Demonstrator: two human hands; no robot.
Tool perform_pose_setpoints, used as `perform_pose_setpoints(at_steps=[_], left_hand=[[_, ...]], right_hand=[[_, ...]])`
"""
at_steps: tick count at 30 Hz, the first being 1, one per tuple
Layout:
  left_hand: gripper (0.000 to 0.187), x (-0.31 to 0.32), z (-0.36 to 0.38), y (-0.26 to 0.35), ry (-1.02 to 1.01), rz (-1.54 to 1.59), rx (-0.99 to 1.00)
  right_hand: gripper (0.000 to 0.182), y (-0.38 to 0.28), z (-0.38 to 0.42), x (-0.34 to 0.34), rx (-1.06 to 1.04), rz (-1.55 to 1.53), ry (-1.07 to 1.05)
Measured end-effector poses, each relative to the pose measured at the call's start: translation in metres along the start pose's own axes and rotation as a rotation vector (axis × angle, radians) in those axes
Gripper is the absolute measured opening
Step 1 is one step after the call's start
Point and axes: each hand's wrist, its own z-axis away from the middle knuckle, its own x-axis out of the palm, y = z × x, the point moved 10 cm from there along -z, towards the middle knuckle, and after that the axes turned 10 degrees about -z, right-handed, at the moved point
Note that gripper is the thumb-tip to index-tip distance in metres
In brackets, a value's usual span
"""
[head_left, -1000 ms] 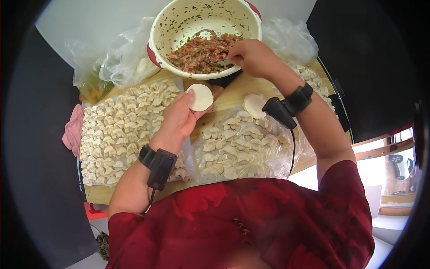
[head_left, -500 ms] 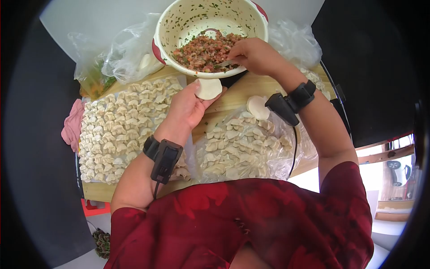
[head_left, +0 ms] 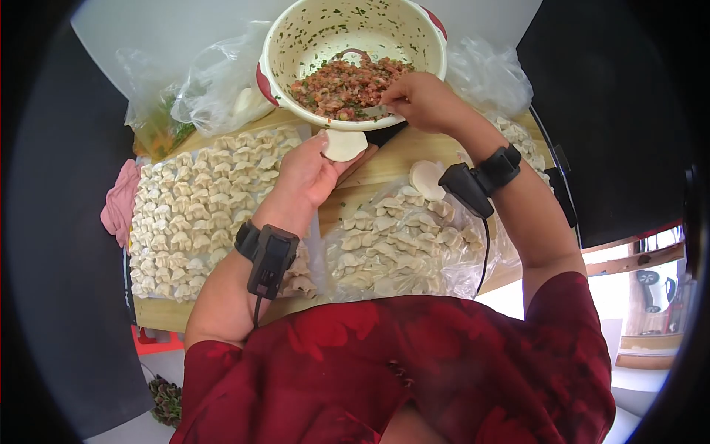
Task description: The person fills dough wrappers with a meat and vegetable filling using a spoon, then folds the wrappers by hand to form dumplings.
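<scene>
My left hand point(head_left: 310, 169) holds a round white dumpling wrapper point(head_left: 345, 146) nearly flat, just below the near rim of the big cream bowl point(head_left: 275, 55). Thumb and fingers grip the wrapper's left edge and support it from beneath. At the bowl's near right side, my right hand point(head_left: 420, 102) pinches a small flat spatula point(head_left: 376, 111). Its blade meets the near edge of the pink meat filling point(head_left: 336, 85), which is flecked with green. Fingers cover the spatula's other end. No filling shows on the wrapper.
Rows of folded dumplings point(head_left: 196, 214) cover the left of the wooden table point(head_left: 159, 314). More dumplings point(head_left: 384, 240) lie on plastic at the front right, beside loose wrappers point(head_left: 427, 180). Plastic bags point(head_left: 222, 85) flank the bowl; a pink cloth point(head_left: 120, 203) hangs at the left edge.
My right hand has come slightly down toward the bowl's near rim, and the spatula has shifted with it. The left hand keeps the wrapper in about the same place.
</scene>
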Motion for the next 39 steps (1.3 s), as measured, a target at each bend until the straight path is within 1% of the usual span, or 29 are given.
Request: perform_pose_setpoints(at_steps=[2,3,4,5,6,8,9,10,12,13,15,17,19,21,23,26,28,29,31,32,34,35,37,38,39], left_hand=[[0.037,0.001,0.001,0.001,0.019,0.003,-0.014],[0.037,0.0,0.002,0.001,0.04,0.004,-0.03],[0.037,-0.001,0.003,0.001,0.043,0.008,-0.032],[0.037,0.0,0.003,0.003,0.027,0.005,-0.026],[0.037,0.0,0.003,0.004,0.01,-0.001,-0.017],[0.036,-0.003,0.002,0.005,0.008,0.004,-0.014],[0.036,-0.004,0.002,0.004,0.003,0.003,-0.014],[0.036,-0.004,0.002,0.004,0.004,0.004,-0.016],[0.037,-0.006,0.003,0.002,0.029,0.031,-0.04],[0.037,-0.007,0.004,0.002,0.029,0.031,-0.04],[0.036,-0.01,0.006,0.003,0.042,-0.029,-0.006],[0.036,-0.015,0.005,-0.001,0.029,-0.006,-0.021],[0.036,-0.011,0.008,-0.002,0.012,0.019,-0.037],[0.036,-0.011,0.015,-0.003,0.054,-0.007,-0.039],[0.037,-0.002,0.021,-0.001,0.042,0.015,-0.061],[0.037,0.002,0.019,-0.002,0.021,0.033,-0.072],[0.038,0.002,0.015,-0.005,0.011,0.032,-0.068],[0.038,0.004,0.012,-0.004,-0.007,0.047,-0.057],[0.038,0.009,0.011,-0.001,-0.024,0.067,-0.042],[0.038,0.009,0.012,-0.001,-0.008,0.072,-0.053],[0.038,0.008,0.014,0.0,0.014,0.081,-0.063],[0.038,0.009,0.015,0.0,0.009,0.074,-0.062],[0.038,0.008,0.016,-0.002,0.002,0.069,-0.065],[0.038,0.007,0.015,-0.003,-0.006,0.069,-0.062],[0.039,0.007,0.016,-0.003,-0.015,0.068,-0.058]], right_hand=[[0.014,0.004,0.008,-0.006,0.106,-0.2,0.027],[0.014,0.001,0.013,-0.006,0.106,-0.198,0.024],[0.013,0.0,0.018,-0.01,0.107,-0.259,0.077],[0.012,-0.001,0.024,-0.013,0.107,-0.321,0.131],[0.012,-0.001,0.03,-0.008,0.107,-0.32,0.127],[0.01,-0.009,0.046,-0.012,-0.007,-0.41,0.275],[0.017,-0.018,0.053,-0.008,0.018,-0.39,0.258],[0.017,-0.024,0.06,-0.001,0.02,-0.39,0.256],[0.026,-0.054,0.076,-0.001,-0.175,-0.081,0.367],[0.032,-0.06,0.08,0.005,-0.222,-0.033,0.361],[0.032,-0.062,0.086,0.009,-0.204,-0.031,0.344],[0.031,-0.062,0.088,0.007,-0.185,-0.03,0.327],[0.027,-0.061,0.089,-0.016,-0.176,-0.08,0.433],[0.024,-0.055,0.084,-0.026,-0.133,-0.076,0.424],[0.022,-0.047,0.078,-0.029,-0.089,-0.074,0.416],[0.018,-0.037,0.062,-0.03,-0.038,-0.01,0.387],[0.017,-0.031,0.05,-0.024,0.026,0.02,0.289],[0.017,-0.034,0.047,-0.026,0.024,0.023,0.292],[0.017,-0.035,0.041,-0.024,0.058,-0.028,0.225],[0.017,-0.038,0.042,-0.025,0.053,-0.027,0.223],[0.017,-0.052,0.052,-0.025,-0.042,-0.018,0.238],[0.017,-0.052,0.057,-0.019,-0.041,-0.02,0.232],[0.02,-0.06,0.074,-0.014,-0.134,-0.096,0.326],[0.02,-0.061,0.08,-0.013,-0.133,-0.095,0.325],[0.019,-0.063,0.086,-0.018,-0.129,-0.141,0.378]])
